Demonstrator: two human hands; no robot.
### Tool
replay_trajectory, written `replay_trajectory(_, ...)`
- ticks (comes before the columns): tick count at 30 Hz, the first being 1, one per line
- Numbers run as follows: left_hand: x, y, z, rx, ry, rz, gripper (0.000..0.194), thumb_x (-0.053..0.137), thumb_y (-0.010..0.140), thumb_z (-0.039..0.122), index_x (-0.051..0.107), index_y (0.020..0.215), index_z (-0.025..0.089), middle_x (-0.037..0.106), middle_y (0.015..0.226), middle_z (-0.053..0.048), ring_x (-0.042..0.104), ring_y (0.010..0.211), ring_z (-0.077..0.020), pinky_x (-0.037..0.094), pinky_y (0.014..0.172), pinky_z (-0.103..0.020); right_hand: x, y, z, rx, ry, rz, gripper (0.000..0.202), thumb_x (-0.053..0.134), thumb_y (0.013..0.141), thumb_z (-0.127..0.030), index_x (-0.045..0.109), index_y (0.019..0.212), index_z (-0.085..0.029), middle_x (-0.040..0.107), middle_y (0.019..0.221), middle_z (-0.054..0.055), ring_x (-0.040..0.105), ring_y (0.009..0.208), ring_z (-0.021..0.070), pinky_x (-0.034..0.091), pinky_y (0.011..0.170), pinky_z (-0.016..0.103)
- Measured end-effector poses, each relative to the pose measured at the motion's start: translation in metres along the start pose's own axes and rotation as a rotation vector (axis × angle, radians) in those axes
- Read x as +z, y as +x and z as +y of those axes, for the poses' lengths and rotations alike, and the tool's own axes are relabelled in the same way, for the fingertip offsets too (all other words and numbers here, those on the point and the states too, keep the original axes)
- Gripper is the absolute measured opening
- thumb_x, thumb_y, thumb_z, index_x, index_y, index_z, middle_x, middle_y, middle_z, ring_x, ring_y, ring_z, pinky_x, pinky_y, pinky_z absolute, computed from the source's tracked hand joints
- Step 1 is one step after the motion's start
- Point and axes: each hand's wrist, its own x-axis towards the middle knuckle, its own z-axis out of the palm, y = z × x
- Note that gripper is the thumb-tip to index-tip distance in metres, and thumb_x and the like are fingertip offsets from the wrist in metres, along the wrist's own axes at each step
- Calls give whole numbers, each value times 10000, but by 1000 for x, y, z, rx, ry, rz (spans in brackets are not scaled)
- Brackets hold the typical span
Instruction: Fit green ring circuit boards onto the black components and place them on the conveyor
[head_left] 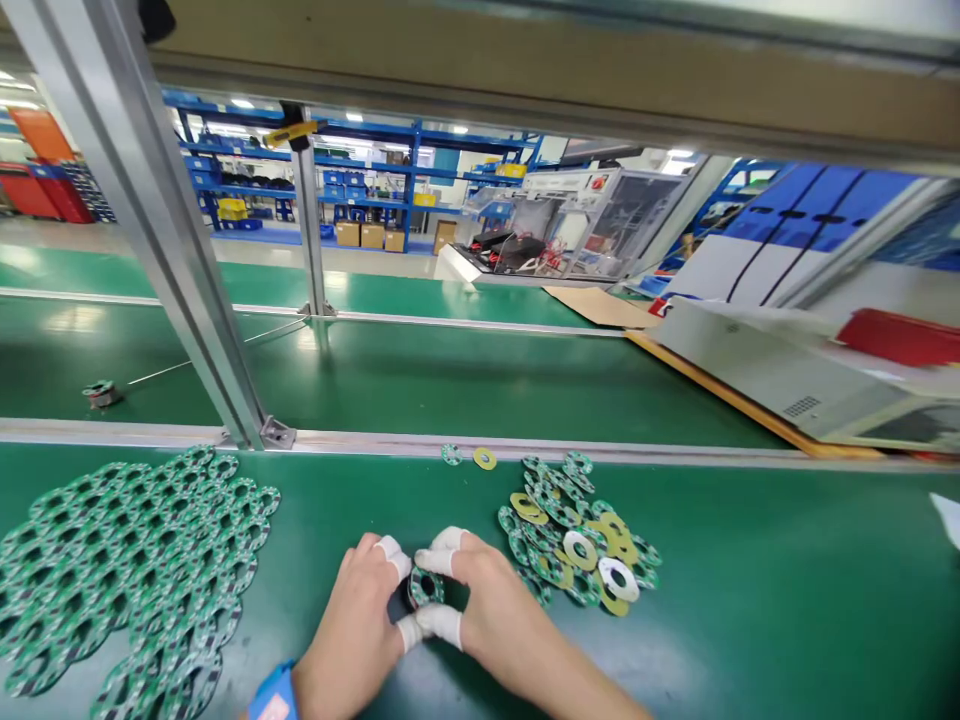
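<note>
At the near middle of the bench, a small motor stator (426, 588) with a green ring-shaped circuit board on top sits between my two hands. My left hand (360, 615) is bent around its left side, with white finger cots on the thumb and a fingertip. From the other side, my right hand (484, 605) closes on it with thumb and fingers, also in white cots. Both thumbs meet at the near side. The stator's lower part is hidden by the fingers. To the right lies a loose heap of green ring boards and yellow and white rings (580, 550).
Many green ring boards (150, 540) lie spread in rows at the left. One green ring (451, 455) and one yellow ring (484, 458) lie near the back rail. An aluminium post (180, 250) rises at the left. Behind it, another stator (101, 393) stands on the green surface.
</note>
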Motion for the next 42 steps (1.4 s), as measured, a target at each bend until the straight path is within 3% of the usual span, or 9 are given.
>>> replay_trajectory(13, 1, -3, -6, 55, -5, 33, 196, 551, 853, 384, 563, 868, 190, 553, 890, -64, 454, 878, -241, 378, 752, -354, -4, 1, -7, 19, -90, -61, 166, 786, 667, -128, 684, 786, -185, 556, 767, 3, 529, 763, 183, 386, 642, 223)
replay_trajectory(24, 5, -3, -13, 148, 45, 130, 140, 582, 837, 304, 545, 844, 169, 557, 861, -55, 482, 830, -226, 384, 712, -338, 4, 1, 3, -32, -44, 4, 99, 750, 702, -159, 694, 781, -178, 567, 800, 24, 534, 750, 188, 398, 659, 242)
replay_trajectory(36, -2, 0, -1, 121, 146, 75, 126, 579, 835, 248, 606, 763, 148, 573, 799, -64, 506, 802, -229, 369, 712, -357, 2, 4, 5, -89, -4, 51, 163, 820, 624, -121, 686, 696, -180, 501, 698, -34, 483, 664, 143, 339, 581, 210)
replay_trajectory(42, -5, 2, 4, 80, 160, 56, 138, 601, 823, 274, 628, 772, 148, 588, 807, -68, 511, 810, -231, 359, 715, -356, 2, 4, 3, -97, -74, 27, 206, 862, 581, -186, 687, 691, -180, 494, 698, -24, 484, 671, 161, 343, 579, 221)
